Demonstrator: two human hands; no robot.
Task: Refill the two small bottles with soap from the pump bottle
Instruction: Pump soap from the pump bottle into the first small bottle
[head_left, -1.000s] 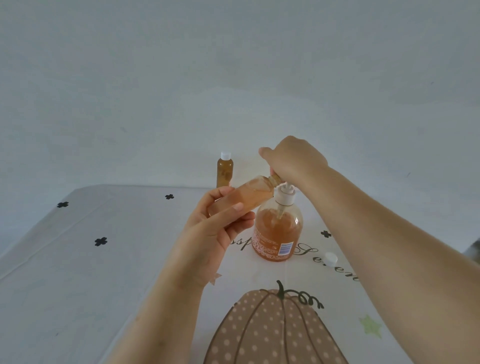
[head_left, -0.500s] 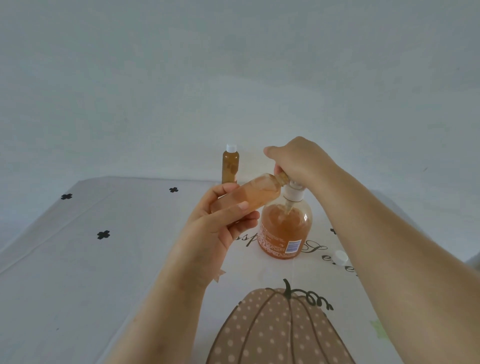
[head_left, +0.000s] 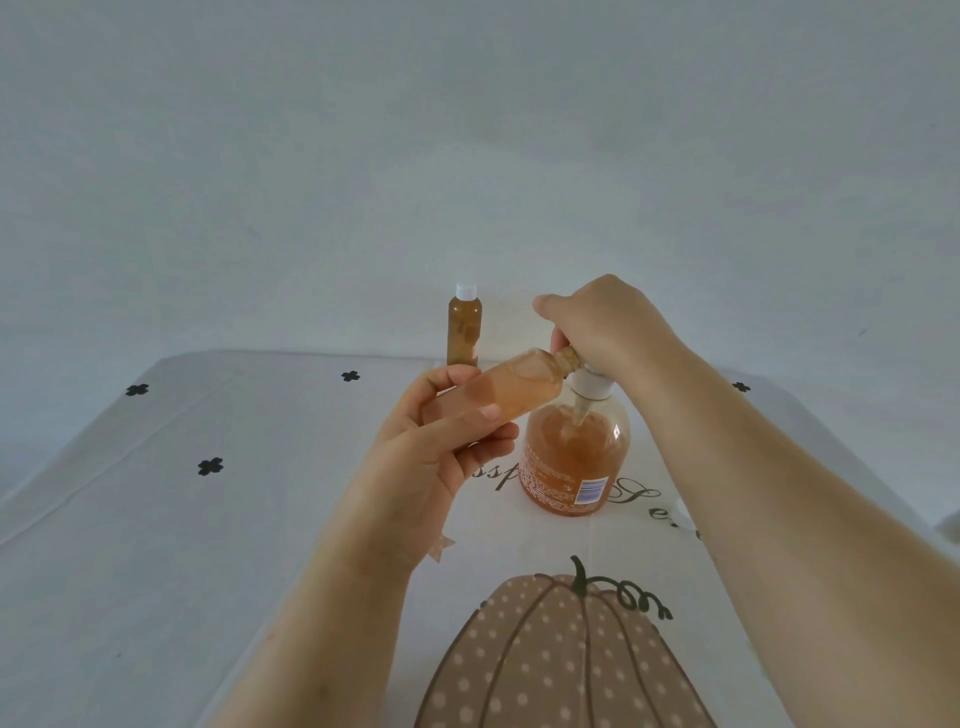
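My left hand (head_left: 441, 457) holds a small clear bottle (head_left: 506, 392) of orange soap, tilted with its open neck up against the pump head. My right hand (head_left: 605, 325) covers and presses the white pump top of the round pump bottle (head_left: 574, 457), which stands on the table and is partly filled with orange soap. The pump spout is hidden under my right hand. A second small bottle (head_left: 464, 332) with a white cap stands upright at the table's far edge, left of my right hand.
A white tablecloth (head_left: 156, 519) with black clover marks, script lettering and a dotted pumpkin print (head_left: 556, 660) covers the table. A small white cap (head_left: 684, 512) lies beside my right forearm, mostly hidden. A plain pale wall rises behind the table.
The view has shifted slightly, so things sit a little further right and lower. Both hands keep their hold on the small bottle and the pump top.
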